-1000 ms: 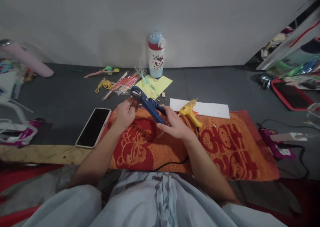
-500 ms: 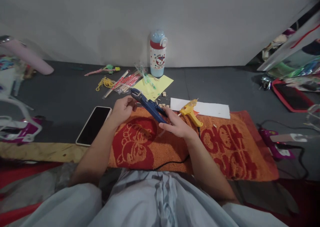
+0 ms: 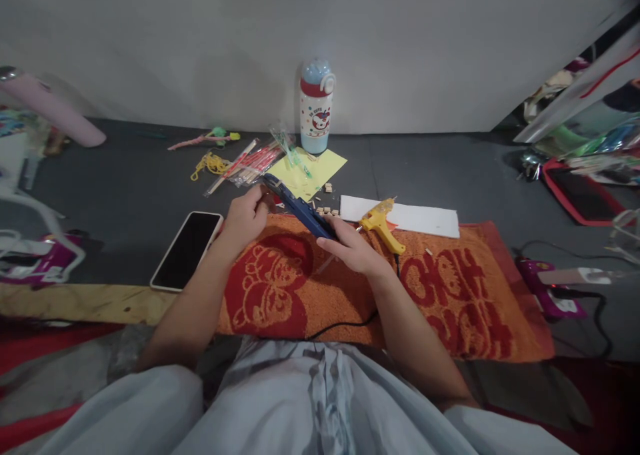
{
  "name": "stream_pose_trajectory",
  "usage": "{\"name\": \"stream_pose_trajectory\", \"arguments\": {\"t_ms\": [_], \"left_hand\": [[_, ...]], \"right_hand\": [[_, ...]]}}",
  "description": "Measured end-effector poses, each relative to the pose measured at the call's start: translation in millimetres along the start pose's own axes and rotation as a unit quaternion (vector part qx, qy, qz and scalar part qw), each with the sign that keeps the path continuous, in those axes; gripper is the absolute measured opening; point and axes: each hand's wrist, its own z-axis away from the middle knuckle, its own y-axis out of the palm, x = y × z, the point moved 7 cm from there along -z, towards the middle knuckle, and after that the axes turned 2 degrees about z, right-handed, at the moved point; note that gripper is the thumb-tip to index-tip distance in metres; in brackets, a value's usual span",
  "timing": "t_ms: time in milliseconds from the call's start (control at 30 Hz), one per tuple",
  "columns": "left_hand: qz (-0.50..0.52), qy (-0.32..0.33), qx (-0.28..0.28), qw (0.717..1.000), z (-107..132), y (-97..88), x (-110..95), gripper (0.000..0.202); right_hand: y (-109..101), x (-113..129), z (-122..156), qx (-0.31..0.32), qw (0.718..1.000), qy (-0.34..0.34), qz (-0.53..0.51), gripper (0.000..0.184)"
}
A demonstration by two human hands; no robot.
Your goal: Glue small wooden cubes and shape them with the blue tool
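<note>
My right hand (image 3: pixel 353 245) is closed around the handle end of a blue hand cutter (image 3: pixel 303 213), which slants up and left over the towel. At the cutter's far end, my left hand (image 3: pixel 249 213) has its fingers bent in a pinch close to the jaws. Anything between those fingers is hidden. Small wooden pieces (image 3: pixel 327 211) lie just beyond the cutter. A yellow glue gun (image 3: pixel 381 225) rests right of my right hand, partly on a white strip (image 3: pixel 427 219). Beneath both hands spreads an orange and red towel (image 3: pixel 330 301).
A phone (image 3: pixel 187 251) lies beside my left forearm. Behind the cutter are a yellow paper sheet (image 3: pixel 330 168), packets of sticks (image 3: pixel 255 165) and an upright bottle (image 3: pixel 315 108). Purple power strips (image 3: pixel 555 291) and cables sit at the sides.
The blue cutter has tilted slightly, and less of its lower handle shows by my right hand. My left hand has shifted a little at the jaw end.
</note>
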Motion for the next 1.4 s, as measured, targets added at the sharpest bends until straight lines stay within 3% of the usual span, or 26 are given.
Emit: {"name": "stream_pose_trajectory", "arguments": {"t_ms": [867, 1400], "left_hand": [[0.037, 0.021, 0.015, 0.999, -1, 3.1, 4, 0.027], [0.134, -0.028, 0.123, 0.983, 1, 8.7, 10, 0.035]], "right_hand": [[3, 1, -1, 0.007, 1.000, 0.015, -0.005, 0.057], [4, -1, -1, 0.016, 1.000, 0.011, -0.009, 0.060]]}}
